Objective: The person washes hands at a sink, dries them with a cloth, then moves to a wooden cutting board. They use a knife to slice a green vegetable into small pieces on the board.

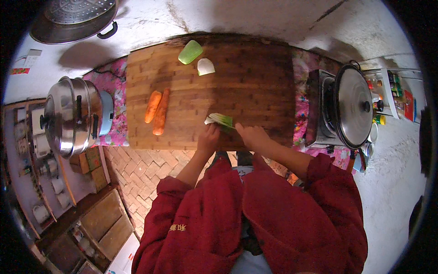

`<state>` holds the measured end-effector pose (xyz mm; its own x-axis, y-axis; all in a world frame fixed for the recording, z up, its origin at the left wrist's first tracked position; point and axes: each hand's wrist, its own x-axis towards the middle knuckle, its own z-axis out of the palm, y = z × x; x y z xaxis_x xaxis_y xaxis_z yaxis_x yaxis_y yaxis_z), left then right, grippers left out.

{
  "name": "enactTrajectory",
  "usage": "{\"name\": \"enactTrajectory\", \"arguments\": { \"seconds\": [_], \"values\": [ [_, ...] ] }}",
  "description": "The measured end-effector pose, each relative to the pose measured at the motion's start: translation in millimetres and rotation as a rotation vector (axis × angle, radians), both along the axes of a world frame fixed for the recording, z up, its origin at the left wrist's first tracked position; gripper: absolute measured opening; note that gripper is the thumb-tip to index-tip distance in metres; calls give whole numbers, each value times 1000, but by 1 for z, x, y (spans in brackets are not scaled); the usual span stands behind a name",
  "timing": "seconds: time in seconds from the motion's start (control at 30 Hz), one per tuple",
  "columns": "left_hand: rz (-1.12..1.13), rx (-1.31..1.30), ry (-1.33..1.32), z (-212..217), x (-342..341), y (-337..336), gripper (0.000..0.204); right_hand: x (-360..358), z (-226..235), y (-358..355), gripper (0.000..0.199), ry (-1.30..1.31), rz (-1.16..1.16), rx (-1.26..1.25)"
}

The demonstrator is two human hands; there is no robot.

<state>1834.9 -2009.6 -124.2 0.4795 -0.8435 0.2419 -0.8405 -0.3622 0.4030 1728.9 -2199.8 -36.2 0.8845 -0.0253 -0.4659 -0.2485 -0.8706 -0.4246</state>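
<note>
At the near side of a big wooden board (pixel 255 91), seen from the head, two bare hands are close to a bit of green and white vegetable (pixel 222 119). It lies just past the fingers, with its white end to the left and its green end to the right.

The left hand (pixel 209 137) is right by the white end. Its fingers are bent and close together, but I cannot tell if they pinch the vegetable. The right hand (pixel 251 135) is by the green end, its fingers curled in – what they hold, if anything, I cannot tell.

To the left of the hands, two orange carrots (pixel 153 106) lie side by side. Far up the board sit a green chunk (pixel 190 52) and, just beside it, a white chunk (pixel 205 67).

Off to the left stands a shiny pot (pixel 66 116) with its lid on. On the right, a big round lid (pixel 353 107) is by the stove (pixel 325 112) – flowery cloth (pixel 117 84) shows on both sides of the board.
</note>
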Motion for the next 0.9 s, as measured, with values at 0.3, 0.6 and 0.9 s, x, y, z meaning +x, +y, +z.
{"name": "enactTrajectory", "arguments": {
  "seconds": [0.3, 0.6, 0.9],
  "values": [
    [-7, 77, 54, -3, 1, 2, 27, -5, -46, 16, 30, -31, -53, -22],
    [54, -1, 37, 7, -2, 0, 24, 2, -49, 11, 36, 61, -75, 19],
    [44, -13, 9, 9, 0, 1, 32, 1, 11, 13, 25, 72, -68, 27]
  ]
}}
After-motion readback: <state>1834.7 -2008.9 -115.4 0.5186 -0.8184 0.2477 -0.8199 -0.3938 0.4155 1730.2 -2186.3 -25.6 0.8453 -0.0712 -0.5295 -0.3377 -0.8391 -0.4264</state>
